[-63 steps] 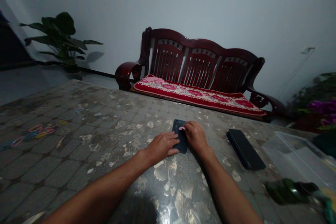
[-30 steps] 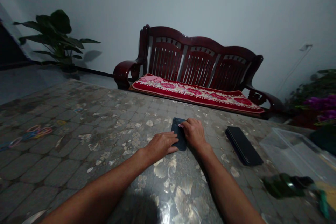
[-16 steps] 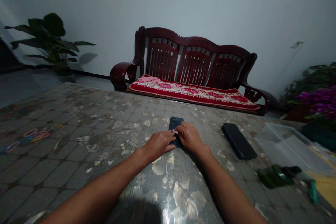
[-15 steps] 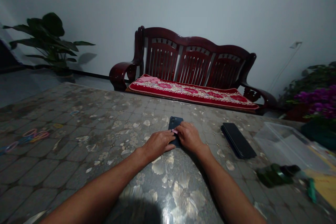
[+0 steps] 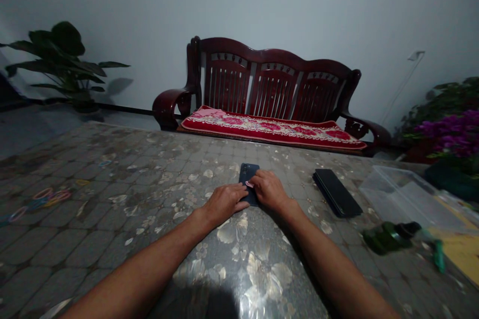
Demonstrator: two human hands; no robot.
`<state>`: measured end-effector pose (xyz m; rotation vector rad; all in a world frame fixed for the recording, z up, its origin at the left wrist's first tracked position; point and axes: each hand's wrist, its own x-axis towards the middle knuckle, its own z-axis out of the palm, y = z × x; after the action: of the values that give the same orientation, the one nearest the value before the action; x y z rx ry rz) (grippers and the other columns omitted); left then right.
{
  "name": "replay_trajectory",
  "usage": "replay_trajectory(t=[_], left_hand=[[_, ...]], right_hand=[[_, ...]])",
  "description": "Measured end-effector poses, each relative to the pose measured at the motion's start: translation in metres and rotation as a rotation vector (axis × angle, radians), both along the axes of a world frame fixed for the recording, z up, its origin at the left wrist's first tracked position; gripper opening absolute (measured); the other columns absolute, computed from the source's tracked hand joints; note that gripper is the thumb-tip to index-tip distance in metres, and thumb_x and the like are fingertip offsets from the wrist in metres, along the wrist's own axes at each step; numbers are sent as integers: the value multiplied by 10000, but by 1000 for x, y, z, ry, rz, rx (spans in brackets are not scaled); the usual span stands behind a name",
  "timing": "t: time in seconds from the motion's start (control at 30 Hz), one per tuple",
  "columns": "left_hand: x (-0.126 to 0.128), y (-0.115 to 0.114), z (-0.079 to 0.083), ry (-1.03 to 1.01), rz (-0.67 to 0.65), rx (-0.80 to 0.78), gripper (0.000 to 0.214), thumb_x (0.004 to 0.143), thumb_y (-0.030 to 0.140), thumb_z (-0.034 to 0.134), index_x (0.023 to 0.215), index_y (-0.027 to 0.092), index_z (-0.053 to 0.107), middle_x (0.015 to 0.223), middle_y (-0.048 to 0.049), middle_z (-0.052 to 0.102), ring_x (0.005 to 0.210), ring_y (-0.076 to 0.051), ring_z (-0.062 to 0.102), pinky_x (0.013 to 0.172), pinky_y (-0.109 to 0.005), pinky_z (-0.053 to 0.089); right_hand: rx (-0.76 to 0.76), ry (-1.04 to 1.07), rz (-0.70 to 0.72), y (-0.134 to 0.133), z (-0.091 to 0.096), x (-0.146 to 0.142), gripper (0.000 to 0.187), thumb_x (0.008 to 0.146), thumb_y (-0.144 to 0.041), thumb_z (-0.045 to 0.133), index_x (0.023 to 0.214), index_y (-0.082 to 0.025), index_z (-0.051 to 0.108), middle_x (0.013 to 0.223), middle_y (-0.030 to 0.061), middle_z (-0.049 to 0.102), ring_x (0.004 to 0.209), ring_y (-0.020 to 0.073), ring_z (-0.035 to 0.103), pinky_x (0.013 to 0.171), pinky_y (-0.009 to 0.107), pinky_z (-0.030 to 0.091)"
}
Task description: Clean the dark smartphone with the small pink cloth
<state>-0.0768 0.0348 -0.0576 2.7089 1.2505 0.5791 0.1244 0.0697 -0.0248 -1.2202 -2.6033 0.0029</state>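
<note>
A dark smartphone [image 5: 245, 173] lies on the patterned table with its back and camera lenses facing up. My left hand [image 5: 225, 203] rests at its left side, fingers over the edge and thumb lower down, holding it against the tabletop. Over the phone's right half, my right hand [image 5: 269, 188] is closed, its fingertips pinching a small pink piece [image 5: 249, 184] that looks like cloth or paper. The pink piece touches the phone's back, below the lenses. Most of the phone's right side is hidden under my right hand.
To the right lie a black flat case [image 5: 337, 193], a green bottle [image 5: 389, 237] on its side and a clear plastic box [image 5: 389, 194]. Colourful rings [image 5: 52, 197] are on the left. A wooden bench [image 5: 267, 94] stands beyond the table.
The pink piece shows less between my fingers and has shifted slightly on the phone's back. Both hands stay on the phone; the whole view has shifted a little.
</note>
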Motion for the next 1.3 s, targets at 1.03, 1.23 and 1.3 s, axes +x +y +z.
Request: replay_trajectory(t=[1.03, 1.23, 1.3], left_hand=[[-14, 15, 16, -160, 106, -226, 277, 996, 341, 516, 977, 226, 766, 1021, -22, 770, 950, -189, 699, 882, -254, 484], [-18, 32, 33, -10, 51, -301, 237, 895, 166, 591, 1046, 237, 760, 1085, -16, 766, 1010, -188, 692, 921, -252, 482], [-18, 48, 46, 91, 30, -293, 328, 835, 145, 665, 1144, 236, 729, 1176, -35, 741, 1104, -212, 663, 995, -287, 457]], right_hand=[[32, 21, 13, -14, 1, 12, 257, 928, -149, 538, 1006, -227, 770, 885, 53, 680, 862, 189, 581, 839, 337, 310], [28, 11, 26, -19, 6, 13, 246, 917, -157, 538, 967, -220, 770, 892, 53, 689, 851, 188, 572, 872, 345, 297], [30, 12, -29, -18, 7, 12, 262, 929, -158, 519, 978, -217, 770, 910, 62, 692, 855, 188, 572, 859, 345, 293]])
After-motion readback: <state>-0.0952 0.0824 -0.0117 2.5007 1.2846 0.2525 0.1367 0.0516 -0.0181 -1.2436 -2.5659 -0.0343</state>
